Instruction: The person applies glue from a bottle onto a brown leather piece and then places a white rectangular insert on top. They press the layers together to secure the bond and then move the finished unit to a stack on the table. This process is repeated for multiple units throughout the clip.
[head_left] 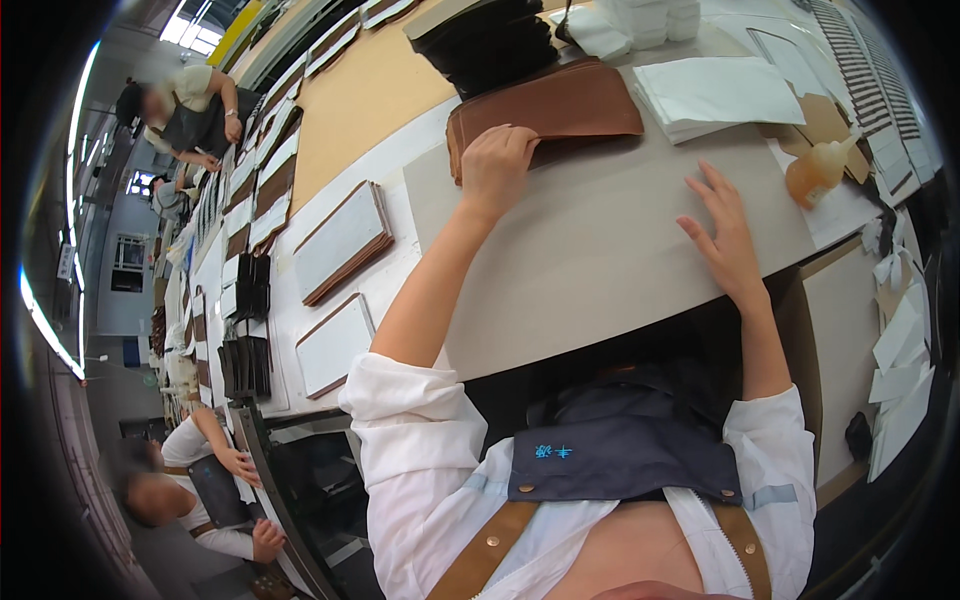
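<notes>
A stack of brown leather-like pieces (560, 105) lies at the far middle of the grey work surface (600, 250). My left hand (497, 170) is closed on the near edge of this stack, fingertips pinching a brown piece; how many layers it holds, I cannot tell. Over the right part of the surface, my right hand (725, 235) is open with its fingers spread and holds nothing. Beyond that hand lies a pile of white sheets (715, 95). To its right stands a squeeze bottle (815, 172) of amber liquid with a pointed tip.
A tall black stack (480, 45) rises behind the brown one, with white bundles (645, 22) beside it. White-faced brown panels (345, 243) lie to the left. Paper scraps (900, 340) hang at the right. Two people (205, 105) work at the left, and another is farther back.
</notes>
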